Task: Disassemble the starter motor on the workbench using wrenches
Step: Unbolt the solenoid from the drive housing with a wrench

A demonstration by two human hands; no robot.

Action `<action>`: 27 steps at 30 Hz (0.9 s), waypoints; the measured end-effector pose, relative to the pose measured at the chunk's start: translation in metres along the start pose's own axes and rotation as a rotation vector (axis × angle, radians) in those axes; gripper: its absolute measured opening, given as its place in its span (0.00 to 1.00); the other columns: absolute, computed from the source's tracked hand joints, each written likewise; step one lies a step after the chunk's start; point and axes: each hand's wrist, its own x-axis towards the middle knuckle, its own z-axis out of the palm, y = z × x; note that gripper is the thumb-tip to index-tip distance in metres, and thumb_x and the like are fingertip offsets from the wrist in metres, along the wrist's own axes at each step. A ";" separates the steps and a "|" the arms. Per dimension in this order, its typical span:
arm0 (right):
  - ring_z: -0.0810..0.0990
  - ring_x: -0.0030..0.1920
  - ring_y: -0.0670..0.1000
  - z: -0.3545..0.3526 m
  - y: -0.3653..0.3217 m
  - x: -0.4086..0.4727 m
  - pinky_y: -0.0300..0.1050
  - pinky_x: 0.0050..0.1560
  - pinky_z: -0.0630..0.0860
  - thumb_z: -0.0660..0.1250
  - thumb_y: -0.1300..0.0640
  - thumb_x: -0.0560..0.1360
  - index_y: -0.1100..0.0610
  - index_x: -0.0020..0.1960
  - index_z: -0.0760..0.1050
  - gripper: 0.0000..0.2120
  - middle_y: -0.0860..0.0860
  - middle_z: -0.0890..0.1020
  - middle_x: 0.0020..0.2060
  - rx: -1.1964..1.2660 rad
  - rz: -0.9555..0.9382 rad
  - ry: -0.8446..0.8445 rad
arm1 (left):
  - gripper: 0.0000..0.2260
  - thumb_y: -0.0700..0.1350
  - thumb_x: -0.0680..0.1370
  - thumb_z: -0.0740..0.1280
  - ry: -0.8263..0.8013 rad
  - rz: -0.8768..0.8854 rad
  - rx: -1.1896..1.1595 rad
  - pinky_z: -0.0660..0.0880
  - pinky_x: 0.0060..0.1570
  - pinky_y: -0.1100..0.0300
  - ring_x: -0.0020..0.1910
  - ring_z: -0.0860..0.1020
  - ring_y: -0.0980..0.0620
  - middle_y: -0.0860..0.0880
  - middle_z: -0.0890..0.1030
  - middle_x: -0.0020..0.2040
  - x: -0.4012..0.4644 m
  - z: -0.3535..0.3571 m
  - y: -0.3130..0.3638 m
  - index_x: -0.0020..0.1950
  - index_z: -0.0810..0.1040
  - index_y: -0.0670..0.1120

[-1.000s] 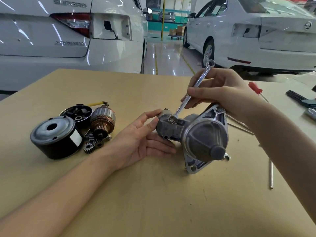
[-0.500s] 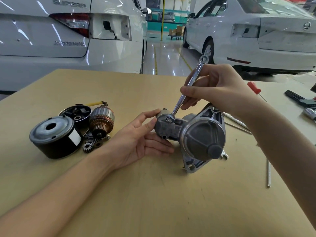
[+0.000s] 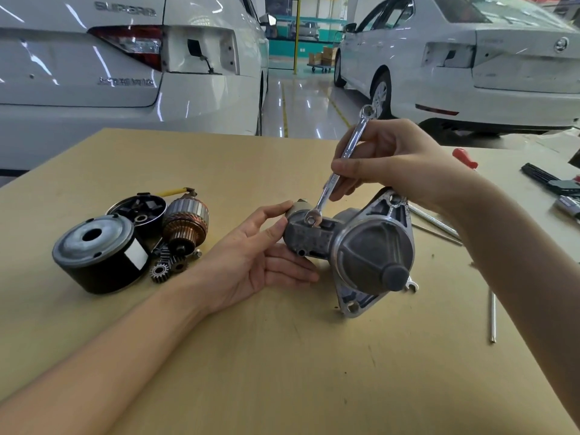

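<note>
Your right hand [image 3: 398, 161], pinching the wrench [image 3: 340, 171], has swung it more upright on the starter housing [image 3: 348, 243] bolt, so it's loosening, while your left hand [image 3: 251, 262] steadies the housing with fingers spread.

My wrench [image 3: 340, 174] polished chrome, starter housing [image 3: 367, 249] dull cast metal, workbench [image 3: 282, 356] matt tan board, armature [image 3: 185, 221] coppery.
</note>
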 end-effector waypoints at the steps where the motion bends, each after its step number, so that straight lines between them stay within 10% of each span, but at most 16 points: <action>1: 0.85 0.41 0.56 -0.001 -0.001 0.002 0.48 0.47 0.82 0.68 0.64 0.73 0.67 0.51 0.74 0.09 0.58 0.85 0.39 -0.010 0.004 -0.020 | 0.19 0.49 0.76 0.62 -0.003 -0.001 0.000 0.81 0.38 0.53 0.40 0.84 0.38 0.33 0.83 0.41 0.000 0.000 0.000 0.67 0.67 0.51; 11: 0.82 0.36 0.52 0.005 -0.017 0.011 0.44 0.40 0.80 0.67 0.66 0.75 0.64 0.50 0.75 0.05 0.55 0.84 0.38 -0.169 -0.077 -0.124 | 0.19 0.49 0.76 0.62 0.012 0.003 0.015 0.81 0.37 0.53 0.39 0.84 0.38 0.33 0.83 0.40 0.001 -0.001 -0.001 0.66 0.67 0.51; 20: 0.77 0.33 0.37 0.069 -0.050 0.042 0.33 0.37 0.73 0.72 0.54 0.71 0.42 0.39 0.79 0.07 0.36 0.81 0.30 -0.773 -0.130 -0.729 | 0.32 0.60 0.65 0.76 0.014 0.043 0.061 0.81 0.40 0.55 0.42 0.85 0.41 0.35 0.84 0.42 0.002 -0.002 -0.009 0.57 0.75 0.37; 24: 0.81 0.36 0.54 0.043 -0.045 0.021 0.49 0.42 0.79 0.72 0.61 0.72 0.57 0.49 0.82 0.06 0.54 0.85 0.39 -0.303 -0.252 -0.465 | 0.18 0.51 0.75 0.62 0.037 0.011 0.017 0.81 0.36 0.54 0.39 0.84 0.40 0.34 0.83 0.40 0.003 -0.001 -0.005 0.60 0.69 0.42; 27: 0.81 0.39 0.50 0.009 -0.030 0.004 0.41 0.42 0.79 0.69 0.58 0.72 0.59 0.50 0.79 0.08 0.53 0.84 0.39 0.103 -0.214 -0.137 | 0.18 0.50 0.74 0.62 0.038 0.005 0.004 0.81 0.35 0.54 0.38 0.84 0.39 0.33 0.83 0.39 0.002 0.002 0.000 0.64 0.68 0.50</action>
